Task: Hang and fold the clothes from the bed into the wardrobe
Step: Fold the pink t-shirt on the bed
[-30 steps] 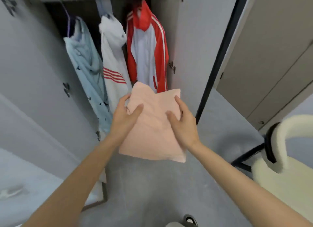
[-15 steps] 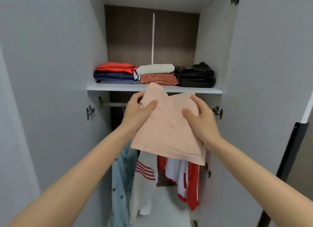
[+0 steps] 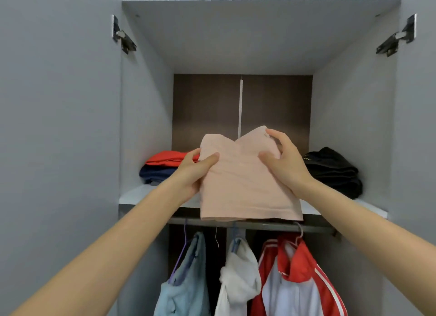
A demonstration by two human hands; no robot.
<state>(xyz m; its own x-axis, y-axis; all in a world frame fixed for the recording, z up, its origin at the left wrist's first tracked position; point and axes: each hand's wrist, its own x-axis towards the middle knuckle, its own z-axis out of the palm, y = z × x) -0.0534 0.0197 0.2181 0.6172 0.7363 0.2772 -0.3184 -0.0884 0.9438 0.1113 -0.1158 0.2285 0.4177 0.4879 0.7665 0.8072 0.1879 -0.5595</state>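
A folded pale pink garment [image 3: 245,186] is held up in front of the wardrobe's upper shelf [image 3: 132,194]. My left hand [image 3: 191,172] grips its left edge, thumb on top. My right hand [image 3: 284,164] grips its upper right corner. The garment's lower edge hangs just below the shelf's front lip and hides the middle stack on the shelf. A folded red piece on a navy one [image 3: 162,167] lies at the shelf's left, and a black folded pile [image 3: 335,172] at its right.
Below the shelf a rail [image 3: 259,226] carries a light blue shirt [image 3: 186,280], a white hooded top [image 3: 238,278] and a red and white jacket [image 3: 297,280] on hangers. Both grey wardrobe doors [image 3: 59,127] stand open at the sides.
The view has tilted up from the hanging clothes to the upper shelf. Both hands have lifted the pink garment from below the shelf to shelf height and closer to it.
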